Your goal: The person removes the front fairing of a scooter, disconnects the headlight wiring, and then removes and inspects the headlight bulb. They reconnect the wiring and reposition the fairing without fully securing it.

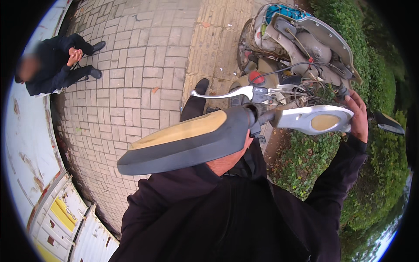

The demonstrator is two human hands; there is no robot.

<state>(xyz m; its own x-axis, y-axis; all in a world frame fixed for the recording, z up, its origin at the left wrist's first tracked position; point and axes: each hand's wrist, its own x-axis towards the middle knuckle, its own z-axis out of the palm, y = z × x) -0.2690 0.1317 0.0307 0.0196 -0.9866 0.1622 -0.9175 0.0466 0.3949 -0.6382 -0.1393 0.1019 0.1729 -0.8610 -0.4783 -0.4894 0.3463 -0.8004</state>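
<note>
A scooter's handlebar area lies before me, with exposed wires (301, 91), a silver brake lever (224, 94) and a silver panel with a gold inset (301, 118). My right hand (357, 114) has its fingers curled on the outer end of that silver panel, at the right. A large dark grey part with a gold top (183, 142), perhaps a mirror or guard, crosses in front of me and hides most of my left hand (227, 163); its fingers cannot be made out.
A person (52, 70) in dark clothes sits at the left with hands clasped, beside white rusty panels (30, 148). The scooter's body and wire basket with blue contents (279, 13) stand ahead on brick paving (126, 52). Green hedge (375, 78) lines the right; my foot (196, 98) is on the paving.
</note>
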